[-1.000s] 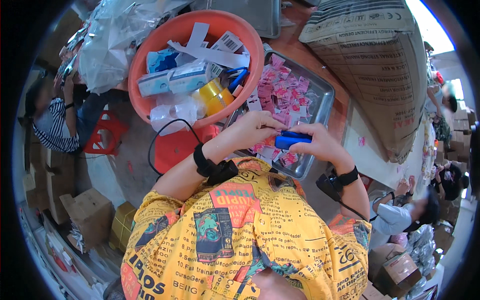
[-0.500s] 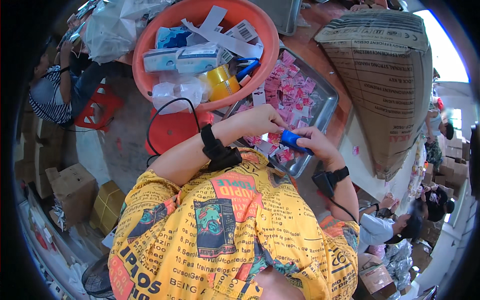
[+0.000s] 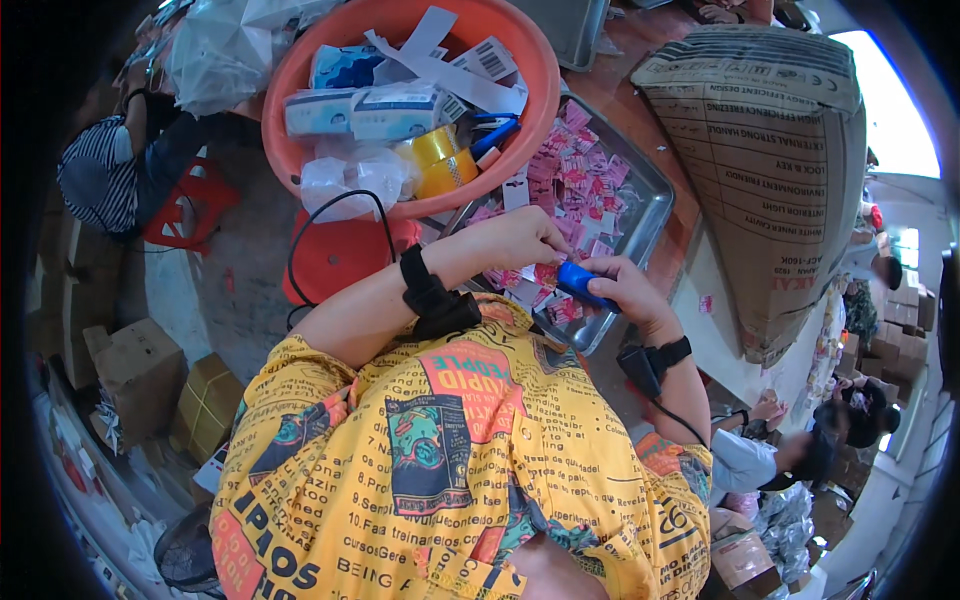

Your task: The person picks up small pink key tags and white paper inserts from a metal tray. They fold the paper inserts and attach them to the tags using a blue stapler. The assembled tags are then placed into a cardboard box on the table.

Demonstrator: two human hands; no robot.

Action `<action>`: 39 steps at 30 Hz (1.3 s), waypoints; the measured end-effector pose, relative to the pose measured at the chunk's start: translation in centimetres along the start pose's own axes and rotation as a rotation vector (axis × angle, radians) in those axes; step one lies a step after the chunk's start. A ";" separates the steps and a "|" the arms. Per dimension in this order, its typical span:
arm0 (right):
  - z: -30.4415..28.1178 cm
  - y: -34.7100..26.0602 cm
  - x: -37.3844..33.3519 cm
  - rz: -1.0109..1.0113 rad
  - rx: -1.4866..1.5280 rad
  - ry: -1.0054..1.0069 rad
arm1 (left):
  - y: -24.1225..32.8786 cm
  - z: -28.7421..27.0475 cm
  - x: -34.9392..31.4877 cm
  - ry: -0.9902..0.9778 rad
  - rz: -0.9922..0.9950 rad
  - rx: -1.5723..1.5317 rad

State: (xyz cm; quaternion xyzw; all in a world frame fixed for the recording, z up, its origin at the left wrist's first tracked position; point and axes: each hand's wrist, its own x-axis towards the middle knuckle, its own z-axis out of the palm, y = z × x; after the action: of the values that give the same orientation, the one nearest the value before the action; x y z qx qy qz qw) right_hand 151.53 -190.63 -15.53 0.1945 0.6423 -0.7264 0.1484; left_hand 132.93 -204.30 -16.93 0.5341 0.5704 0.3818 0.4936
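Over a metal tray (image 3: 668,200) of small pink printed cards (image 3: 580,185), my two hands work close together. My right hand (image 3: 628,288) is closed around a small blue tool that looks like a stapler (image 3: 584,284), its front end tilted toward the left. Fingers of my left hand (image 3: 530,238) are pinched together just beside that front end. Whatever lies in the pinch is too small to make out, though pink cards show right beneath it. Both wrists wear black bands with small boxes and cables.
Beyond my left arm stands an orange basin (image 3: 545,85) with tissue packs (image 3: 395,112), yellow tape rolls (image 3: 445,165) and plastic bags. A red stool (image 3: 345,262) is below it. A large flattened carton (image 3: 770,170) leans at the right. Other people sit at both sides.
Both hands stay over the tray in nearly the same pose. The blue stapler and right hand have shifted very slightly left; the view has moved a little.
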 end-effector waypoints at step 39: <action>1.7 -1.9 -3.1 -0.487 -0.788 0.279 | 3.2 1.7 -2.0 0.044 0.106 0.223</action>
State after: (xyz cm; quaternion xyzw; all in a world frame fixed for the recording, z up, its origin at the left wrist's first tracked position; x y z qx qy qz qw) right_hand 153.17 -192.12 -12.22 0.0630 0.9091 -0.4086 -0.0510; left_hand 135.24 -206.01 -13.89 0.6065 0.5909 0.3532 0.3978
